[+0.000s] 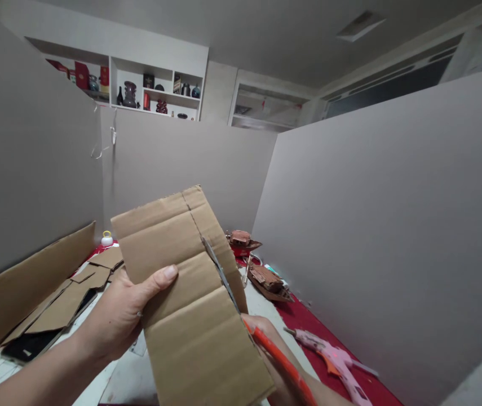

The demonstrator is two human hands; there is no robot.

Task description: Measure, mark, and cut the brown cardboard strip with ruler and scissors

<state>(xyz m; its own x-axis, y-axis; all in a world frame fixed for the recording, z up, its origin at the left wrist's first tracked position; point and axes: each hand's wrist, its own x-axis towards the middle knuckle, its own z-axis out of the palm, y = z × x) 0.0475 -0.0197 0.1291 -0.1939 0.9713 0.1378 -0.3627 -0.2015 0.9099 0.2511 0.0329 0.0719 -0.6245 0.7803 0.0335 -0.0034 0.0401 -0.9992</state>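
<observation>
One creased sheet of brown corrugated cardboard (198,332) is held up at a tilt in the middle of the view, above the work surface. Its left edge is clamped in the left hand (118,318), the thumb lying flat on the near face and the fingers hidden behind. At its right side, the right hand (275,363) is closed around the orange handle of a pair of scissors (224,276), though the sheet hides part of that grip. One grey blade lies over the near face, its tip at a dark drawn line (192,214) that runs on to the top edge.

Just beyond the sheet, to the right, two reddish-brown model boats stand one behind the other, the nearer boat (270,282) and the farther boat (241,239). Closer in, a pink hot glue gun (329,352) with an orange trigger lies on red cloth (308,316). To the left, cut cardboard pieces (61,307) overlap a flat black object (29,345), and a long cardboard strip (33,276) leans against a grey partition (33,152). Farther back, white wall shelves (156,90) hold vases, bottles and boxes.
</observation>
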